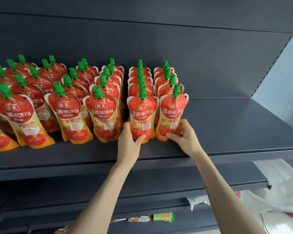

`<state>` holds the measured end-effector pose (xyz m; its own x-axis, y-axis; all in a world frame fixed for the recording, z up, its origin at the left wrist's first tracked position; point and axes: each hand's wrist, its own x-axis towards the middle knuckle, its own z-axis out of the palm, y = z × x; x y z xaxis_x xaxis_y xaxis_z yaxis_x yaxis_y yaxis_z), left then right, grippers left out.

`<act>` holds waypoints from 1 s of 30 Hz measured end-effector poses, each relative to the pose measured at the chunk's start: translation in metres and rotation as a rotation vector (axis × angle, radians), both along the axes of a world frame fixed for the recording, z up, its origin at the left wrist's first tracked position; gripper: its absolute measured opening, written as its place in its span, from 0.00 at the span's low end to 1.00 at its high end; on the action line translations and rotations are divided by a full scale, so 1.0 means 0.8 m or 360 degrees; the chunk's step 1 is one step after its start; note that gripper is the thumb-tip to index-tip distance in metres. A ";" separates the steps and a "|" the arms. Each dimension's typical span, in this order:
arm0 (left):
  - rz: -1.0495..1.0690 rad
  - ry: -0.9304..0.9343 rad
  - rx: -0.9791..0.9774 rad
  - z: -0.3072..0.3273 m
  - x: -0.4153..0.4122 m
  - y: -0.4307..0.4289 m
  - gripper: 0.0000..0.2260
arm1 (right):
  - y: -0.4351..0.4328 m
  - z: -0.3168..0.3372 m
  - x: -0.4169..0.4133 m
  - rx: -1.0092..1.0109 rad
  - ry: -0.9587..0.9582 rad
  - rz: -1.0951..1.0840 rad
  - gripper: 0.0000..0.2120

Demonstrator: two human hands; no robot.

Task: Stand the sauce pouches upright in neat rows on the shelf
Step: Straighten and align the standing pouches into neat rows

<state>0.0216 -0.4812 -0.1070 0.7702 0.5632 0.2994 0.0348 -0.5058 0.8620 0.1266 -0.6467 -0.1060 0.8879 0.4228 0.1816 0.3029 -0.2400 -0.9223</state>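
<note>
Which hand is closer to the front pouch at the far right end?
Right. The right hand grips the end pouch at its base; the left hand holds the neighbouring front pouch, one row leftward.

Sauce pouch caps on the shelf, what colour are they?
Green; the head view shows it clearly, as on the cap of the pouch in the left hand.

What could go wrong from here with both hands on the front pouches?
1. The left hand and right hand each grip a front pouch near its base; a shove back could topple the tight rows behind.
2. The left rows look uneven and tilted; a bump might tip them.
</note>
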 end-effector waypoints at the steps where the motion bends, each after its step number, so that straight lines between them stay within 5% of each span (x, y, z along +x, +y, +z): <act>1: 0.0009 0.0002 0.0009 -0.001 0.002 0.000 0.22 | 0.000 -0.001 0.001 -0.0007 -0.0006 0.0003 0.19; 12: 0.0124 -0.0068 0.0129 -0.004 0.003 -0.002 0.29 | 0.005 -0.006 -0.003 -0.0032 -0.0114 -0.0117 0.24; 30: -0.0005 0.0026 0.0052 -0.003 0.012 0.009 0.28 | 0.002 -0.006 -0.004 -0.0067 -0.0178 -0.0068 0.23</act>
<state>0.0313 -0.4741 -0.1092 0.7768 0.5509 0.3051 0.0469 -0.5337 0.8443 0.1237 -0.6449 -0.1108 0.8804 0.3945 0.2633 0.3920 -0.2928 -0.8721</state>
